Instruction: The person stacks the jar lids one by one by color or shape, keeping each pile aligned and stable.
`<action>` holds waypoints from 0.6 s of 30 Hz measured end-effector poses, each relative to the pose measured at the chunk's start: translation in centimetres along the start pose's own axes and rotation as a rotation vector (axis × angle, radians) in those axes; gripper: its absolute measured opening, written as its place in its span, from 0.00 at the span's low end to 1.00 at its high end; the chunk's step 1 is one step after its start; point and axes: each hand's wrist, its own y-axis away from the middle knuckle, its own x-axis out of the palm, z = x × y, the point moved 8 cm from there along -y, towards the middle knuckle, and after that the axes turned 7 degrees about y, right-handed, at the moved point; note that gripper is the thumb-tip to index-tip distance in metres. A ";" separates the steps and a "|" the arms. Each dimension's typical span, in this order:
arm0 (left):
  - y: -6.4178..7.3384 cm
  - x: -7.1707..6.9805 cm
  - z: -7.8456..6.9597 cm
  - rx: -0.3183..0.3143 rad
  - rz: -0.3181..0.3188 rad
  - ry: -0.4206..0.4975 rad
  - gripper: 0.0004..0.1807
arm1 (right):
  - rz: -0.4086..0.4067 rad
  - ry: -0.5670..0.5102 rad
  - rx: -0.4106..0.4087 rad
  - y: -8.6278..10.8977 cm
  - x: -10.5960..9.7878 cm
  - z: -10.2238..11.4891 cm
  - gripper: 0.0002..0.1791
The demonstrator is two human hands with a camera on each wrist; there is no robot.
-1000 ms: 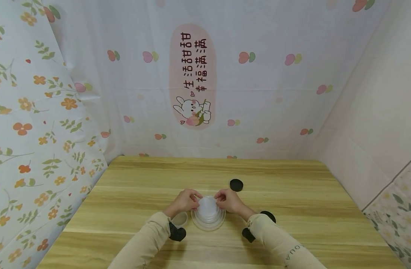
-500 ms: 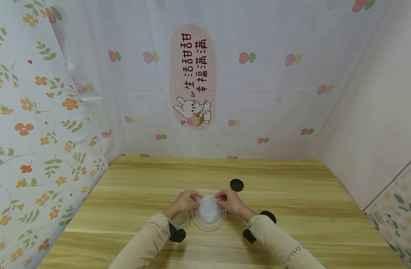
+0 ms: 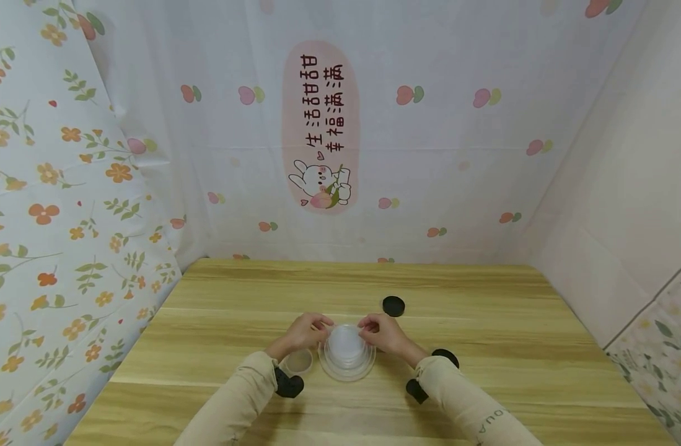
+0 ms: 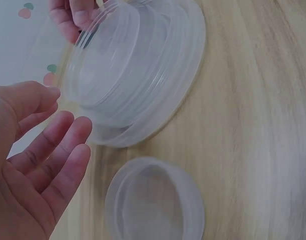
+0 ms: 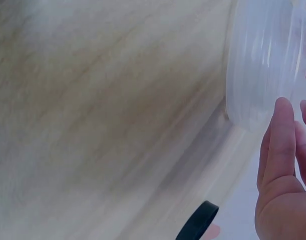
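A tiered stack of round translucent plastic containers (image 3: 346, 353) stands on the table, widest at the bottom and narrowest on top. My left hand (image 3: 307, 331) is at its left side; in the left wrist view its fingertips (image 4: 81, 127) are loosely bent and hold nothing, a small gap from the stack. On the opposite side my right hand (image 3: 382, 331) has its fingertips right at the upper container's edge, the fingers (image 5: 282, 145) nearly straight in the right wrist view. A separate small translucent round container (image 4: 190, 200) sits near my left wrist.
A black round lid (image 3: 393, 306) lies behind my right hand. Another black disc (image 3: 445, 357) is partly hidden by the right sleeve (image 3: 463, 396). The wooden table (image 3: 234, 291) meets patterned cloth hangings (image 3: 457, 186) at the back and sides.
My left hand has drawn slightly left, away from the stack's upper rim. The right hand stays at the stack's right side, with barely any movement.
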 end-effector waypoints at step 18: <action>2.5 -5.3 2.2 -0.025 -0.120 -0.061 0.15 | 0.010 -0.067 -0.002 -2.0 0.5 3.8 0.08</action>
